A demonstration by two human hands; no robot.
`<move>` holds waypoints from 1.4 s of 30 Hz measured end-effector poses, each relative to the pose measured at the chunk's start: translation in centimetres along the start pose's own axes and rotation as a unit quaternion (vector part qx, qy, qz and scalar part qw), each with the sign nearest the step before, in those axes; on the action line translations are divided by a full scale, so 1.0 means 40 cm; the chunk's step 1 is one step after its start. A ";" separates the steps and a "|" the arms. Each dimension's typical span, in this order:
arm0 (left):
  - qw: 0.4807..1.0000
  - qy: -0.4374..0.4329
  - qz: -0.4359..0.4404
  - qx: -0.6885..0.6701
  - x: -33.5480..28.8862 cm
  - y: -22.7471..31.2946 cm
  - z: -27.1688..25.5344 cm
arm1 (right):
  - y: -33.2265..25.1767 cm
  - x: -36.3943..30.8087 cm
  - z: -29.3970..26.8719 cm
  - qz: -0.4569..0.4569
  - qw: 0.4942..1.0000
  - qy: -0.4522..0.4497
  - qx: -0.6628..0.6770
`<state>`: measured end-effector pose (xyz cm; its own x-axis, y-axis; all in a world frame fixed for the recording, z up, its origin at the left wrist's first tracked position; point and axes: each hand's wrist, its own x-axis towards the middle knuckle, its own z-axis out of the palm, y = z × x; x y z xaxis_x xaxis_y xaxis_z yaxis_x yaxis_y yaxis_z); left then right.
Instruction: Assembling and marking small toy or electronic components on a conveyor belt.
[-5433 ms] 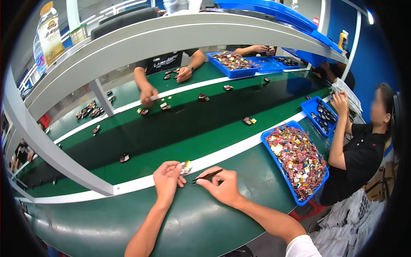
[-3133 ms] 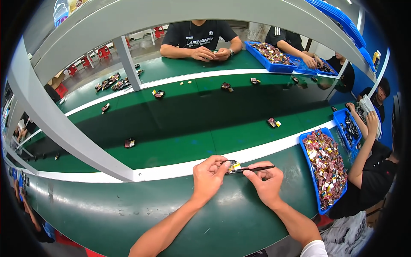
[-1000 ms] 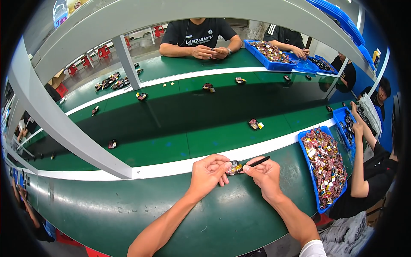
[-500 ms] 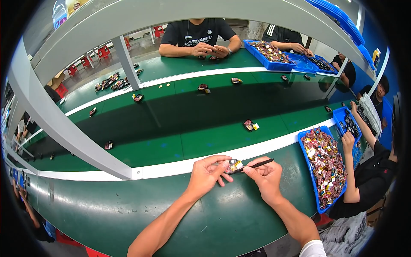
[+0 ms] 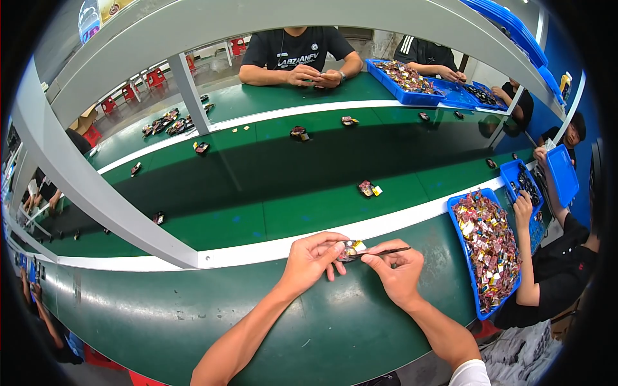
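Pinching with the thumb and forefinger of my left hand, I hold a small casing with a dark rim and pale, yellow and white patches over the smooth dark-green worktop, near the straight white strip along its far edge. The casing looks tilted and partly see-through, its left end hidden under my thumb, the yellow and white showing at its upper right; finer detail is too small to make out. My left forearm slants up from the lower edge, with the lower fingers curled loosely beneath the casing and a little apart. Just to the right, a slender black tweezer-like tool lies between my right thumb and forefinger, pressed together on it, its inner end at the casing; I cannot tell whether it touches. My right hand has its other fingers folded in, the forearm slanting up leftward out of a white sleeve. Farther right stands a long blue plastic tray heaped with pink, yellow and white pieces
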<state>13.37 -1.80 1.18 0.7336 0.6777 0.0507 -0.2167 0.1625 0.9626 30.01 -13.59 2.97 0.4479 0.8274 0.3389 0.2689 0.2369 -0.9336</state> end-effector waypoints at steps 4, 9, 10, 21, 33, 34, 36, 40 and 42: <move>1.000 0.007 0.005 0.011 -0.002 -0.004 0.004 | 0.002 0.001 -0.001 -0.019 1.000 -0.008 -0.013; 1.000 0.002 -0.013 0.027 -0.006 0.012 0.009 | 0.005 0.003 -0.005 -0.009 1.000 -0.019 -0.011; 1.000 0.001 -0.015 0.026 -0.006 0.013 0.009 | 0.005 0.003 -0.005 -0.007 1.000 -0.021 -0.013; 1.000 0.001 -0.006 0.012 -0.005 0.002 0.004 | 0.008 0.001 0.005 -0.040 0.998 -0.002 -0.043; 1.000 0.003 -0.008 0.013 -0.006 0.006 0.006 | 0.007 -0.001 0.007 -0.023 0.999 0.004 -0.030; 1.000 0.000 -0.008 0.018 -0.006 0.007 0.006 | 0.009 -0.002 0.006 -0.015 1.000 0.004 -0.017; 1.000 0.002 -0.006 0.019 -0.005 0.008 0.006 | 0.006 -0.001 0.008 -0.001 1.000 0.004 -0.005; 1.000 0.011 -0.009 0.014 -0.005 0.008 0.010 | 0.004 0.003 0.009 0.020 1.000 0.005 0.019; 1.000 0.013 -0.007 0.012 -0.005 0.003 0.009 | -0.001 0.003 0.008 0.022 1.000 0.003 0.015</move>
<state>13.43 -2.19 1.39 0.7190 0.6943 0.0309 -0.1907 0.1544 0.9694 29.78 -13.33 3.03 0.4642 0.8341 0.2981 0.2235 0.2153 -0.9506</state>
